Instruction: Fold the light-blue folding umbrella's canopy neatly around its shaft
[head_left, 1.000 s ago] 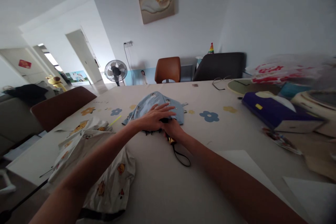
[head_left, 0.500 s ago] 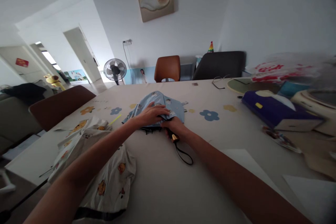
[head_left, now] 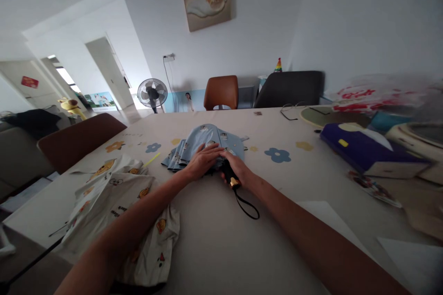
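Observation:
A folded light-blue umbrella (head_left: 202,140) with small printed pictures lies on the table (head_left: 214,239) in front of me. My left hand (head_left: 202,160) presses on its gathered cloth, fingers curled over the folds. My right hand (head_left: 235,168) is wrapped round the umbrella's black handle (head_left: 231,178), which ends in a gold ring. A black wrist strap (head_left: 247,205) trails from the handle toward me.
A white cloth with cartoon prints (head_left: 121,207) lies at the left edge. A dark blue tissue box (head_left: 367,152), glasses (head_left: 289,111) and clutter sit at the right. White paper (head_left: 332,221) lies near my right arm. Chairs (head_left: 221,92) stand round the table.
My left hand went from lying flat on the blue cloth to gripping its folds. The canopy is bunched higher, and the handle and strap have shifted slightly right.

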### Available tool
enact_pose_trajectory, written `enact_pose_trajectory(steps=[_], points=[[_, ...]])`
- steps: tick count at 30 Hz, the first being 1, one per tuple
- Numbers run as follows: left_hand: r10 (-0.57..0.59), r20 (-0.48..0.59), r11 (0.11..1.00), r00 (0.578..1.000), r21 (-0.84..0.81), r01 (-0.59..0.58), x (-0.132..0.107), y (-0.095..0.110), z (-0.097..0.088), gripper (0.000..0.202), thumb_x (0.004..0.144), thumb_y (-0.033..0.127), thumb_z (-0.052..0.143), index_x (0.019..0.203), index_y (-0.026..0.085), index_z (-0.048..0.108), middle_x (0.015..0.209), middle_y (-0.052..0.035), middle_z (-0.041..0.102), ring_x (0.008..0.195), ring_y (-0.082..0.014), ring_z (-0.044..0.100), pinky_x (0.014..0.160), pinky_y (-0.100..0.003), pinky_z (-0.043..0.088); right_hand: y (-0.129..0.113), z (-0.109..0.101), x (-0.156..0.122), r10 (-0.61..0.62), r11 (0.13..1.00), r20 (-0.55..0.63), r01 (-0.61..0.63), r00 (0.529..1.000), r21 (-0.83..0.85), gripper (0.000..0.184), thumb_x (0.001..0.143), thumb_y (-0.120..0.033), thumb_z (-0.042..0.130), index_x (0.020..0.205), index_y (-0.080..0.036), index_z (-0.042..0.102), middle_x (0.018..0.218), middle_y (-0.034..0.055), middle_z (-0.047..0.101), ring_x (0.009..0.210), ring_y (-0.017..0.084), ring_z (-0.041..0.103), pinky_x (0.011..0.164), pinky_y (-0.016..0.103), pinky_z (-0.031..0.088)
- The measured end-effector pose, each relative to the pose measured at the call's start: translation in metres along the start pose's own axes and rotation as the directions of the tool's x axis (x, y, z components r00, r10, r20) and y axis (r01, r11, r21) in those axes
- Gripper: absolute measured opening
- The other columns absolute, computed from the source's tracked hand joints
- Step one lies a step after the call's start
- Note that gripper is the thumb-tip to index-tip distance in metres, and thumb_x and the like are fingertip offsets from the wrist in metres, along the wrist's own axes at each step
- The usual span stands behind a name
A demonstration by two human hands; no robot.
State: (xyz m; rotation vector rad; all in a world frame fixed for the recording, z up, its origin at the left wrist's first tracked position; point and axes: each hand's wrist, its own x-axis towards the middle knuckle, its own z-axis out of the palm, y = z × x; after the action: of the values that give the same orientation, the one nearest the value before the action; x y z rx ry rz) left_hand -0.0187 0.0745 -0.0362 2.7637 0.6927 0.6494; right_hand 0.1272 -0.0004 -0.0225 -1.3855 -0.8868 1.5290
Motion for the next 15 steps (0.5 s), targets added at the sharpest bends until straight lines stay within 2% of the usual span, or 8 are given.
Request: enact_pose_trajectory(steps=[4, 10, 13, 15], points=[[-0.019, -0.075, 0.999, 0.997, -0.048, 0.015, -0.001, -0.004, 0.006, 0.041, 0.085, 0.016, 0.041, 0.124, 0.023, 0.049, 0.133, -0.0059, 0.05, 0.13, -0.0168, 0.035, 0.11, -0.043, 0.017, 0.002, -0.002, 0.004, -0.034, 0.999, 0.025, 0.033, 0.999, 0.035, 0.034, 0.087, -0.038, 0.042, 0.066, -0.014, 0.053, 0.039, 0.0012, 0.053, 0.027, 0.011, 0.047, 0.028, 0.019, 0.039], [0.059, -0.115, 0.995, 0.992, -0.078, -0.068, -0.005, -0.004, 0.012, 0.048, 0.081, 0.007, 0.033, 0.124, 0.019, 0.049, 0.132, -0.0077, 0.05, 0.13, -0.015, 0.034, 0.109, -0.043, 0.021, 0.004, -0.004, 0.008, -0.029, 0.998, 0.006, 0.029, 1.0, 0.054, 0.025, 0.085, -0.034, 0.047, 0.07, -0.014, 0.052, 0.039, 0.0007, 0.054, 0.027, 0.011, 0.047, 0.026, 0.019, 0.038], [0.082, -0.145, 0.989, 0.986, -0.111, -0.099, -0.006, -0.002, 0.008, 0.053, 0.075, 0.004, 0.034, 0.124, 0.019, 0.05, 0.13, -0.0071, 0.052, 0.129, -0.0155, 0.036, 0.109, -0.043, 0.022, 0.003, -0.004, 0.008, -0.012, 0.998, 0.01, 0.011, 1.0, 0.064, 0.022, 0.084, -0.032, 0.048, 0.07, -0.014, 0.051, 0.038, -0.0001, 0.053, 0.027, 0.011, 0.047, 0.027, 0.019, 0.039], [0.102, -0.161, 0.976, 0.982, -0.173, -0.129, -0.005, -0.002, 0.0, 0.054, 0.071, 0.007, 0.04, 0.122, 0.019, 0.051, 0.129, -0.0077, 0.052, 0.127, -0.0179, 0.039, 0.108, -0.042, 0.024, 0.003, -0.003, 0.007, -0.016, 0.998, 0.007, 0.016, 1.0, 0.053, 0.02, 0.083, -0.028, 0.049, 0.068, -0.014, 0.05, 0.038, -0.0001, 0.052, 0.027, 0.011, 0.046, 0.027, 0.019, 0.039]])
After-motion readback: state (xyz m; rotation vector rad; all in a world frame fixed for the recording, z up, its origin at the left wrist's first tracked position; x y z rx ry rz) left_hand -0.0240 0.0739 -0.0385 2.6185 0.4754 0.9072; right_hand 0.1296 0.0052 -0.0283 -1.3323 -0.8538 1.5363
